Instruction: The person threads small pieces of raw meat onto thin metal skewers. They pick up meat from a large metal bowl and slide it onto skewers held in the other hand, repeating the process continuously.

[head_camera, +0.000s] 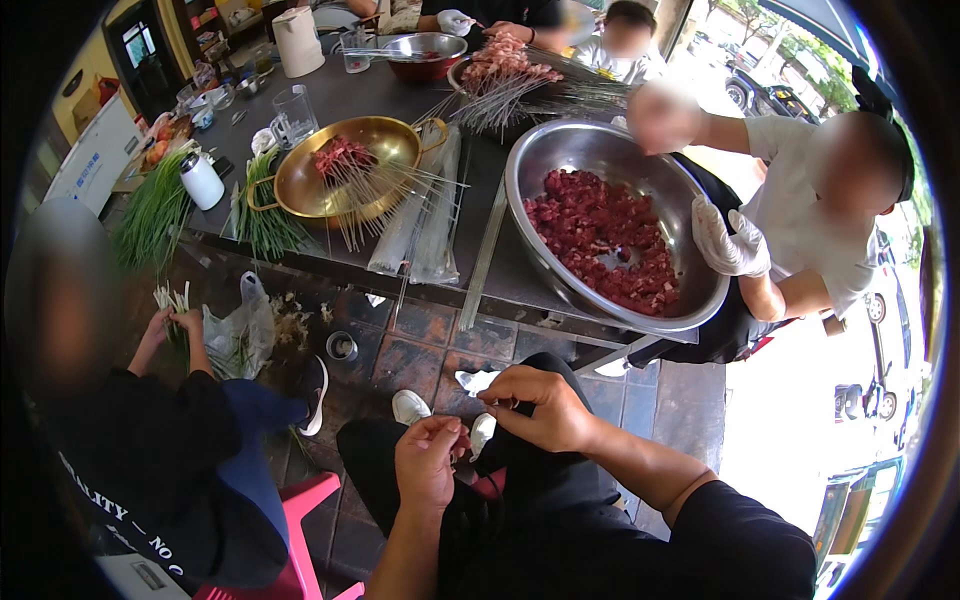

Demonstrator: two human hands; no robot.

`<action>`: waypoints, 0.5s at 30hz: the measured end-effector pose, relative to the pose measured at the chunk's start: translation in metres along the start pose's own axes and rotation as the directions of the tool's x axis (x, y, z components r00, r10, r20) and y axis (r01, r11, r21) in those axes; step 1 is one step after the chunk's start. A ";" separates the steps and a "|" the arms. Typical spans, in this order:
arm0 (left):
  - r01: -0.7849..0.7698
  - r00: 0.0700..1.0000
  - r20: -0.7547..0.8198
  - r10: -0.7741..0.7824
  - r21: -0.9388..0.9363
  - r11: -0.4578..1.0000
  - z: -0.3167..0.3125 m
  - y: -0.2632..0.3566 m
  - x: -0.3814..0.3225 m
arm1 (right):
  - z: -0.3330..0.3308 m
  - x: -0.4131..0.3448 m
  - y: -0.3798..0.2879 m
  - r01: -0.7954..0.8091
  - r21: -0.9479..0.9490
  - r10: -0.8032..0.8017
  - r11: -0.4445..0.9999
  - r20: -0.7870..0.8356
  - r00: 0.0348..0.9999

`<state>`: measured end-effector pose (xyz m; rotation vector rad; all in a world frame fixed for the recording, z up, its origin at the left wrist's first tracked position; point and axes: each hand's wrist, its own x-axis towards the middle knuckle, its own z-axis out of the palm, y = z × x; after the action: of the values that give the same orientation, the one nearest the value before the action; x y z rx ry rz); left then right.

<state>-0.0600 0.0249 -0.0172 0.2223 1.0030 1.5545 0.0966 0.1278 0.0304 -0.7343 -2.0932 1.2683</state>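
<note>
My left hand is held over my lap with its thumb and fingers drawn together. To its upper right, my right hand pinches thumb against forefinger, and the two hands are apart. Whether a thin skewer or a scrap of meat sits between the fingers is too small to tell. Beyond my knees, a gold two-handled pan on the table holds diced red meat and fanned metal skewers. A large steel basin of chopped red meat stands at the table's right end.
A co-worker's gloved hand touches the basin's rim. At left, another person's hands hold green stalks beside a pink stool. Loose skewers overhang the dark table. A small cup and plastic bag lie on the tiles.
</note>
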 end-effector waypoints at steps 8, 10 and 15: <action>-0.028 0.999 0.019 0.027 0.083 0.996 0.020 0.001 -0.001 | 0.004 -0.008 0.005 0.193 -0.238 -0.197 0.952 0.006 0.980; -0.024 0.999 0.025 0.022 0.097 0.995 0.020 -0.002 -0.001 | 0.003 -0.010 0.007 0.234 -0.296 -0.242 0.926 0.011 0.970; -0.012 0.999 0.036 0.008 0.101 0.995 0.020 -0.008 0.001 | 0.001 -0.011 0.005 0.288 -0.369 -0.295 0.884 0.039 0.955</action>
<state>-0.0414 0.0348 -0.0111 0.3247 1.0554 1.5052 0.1046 0.1211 0.0236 -0.5499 -2.3522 0.7071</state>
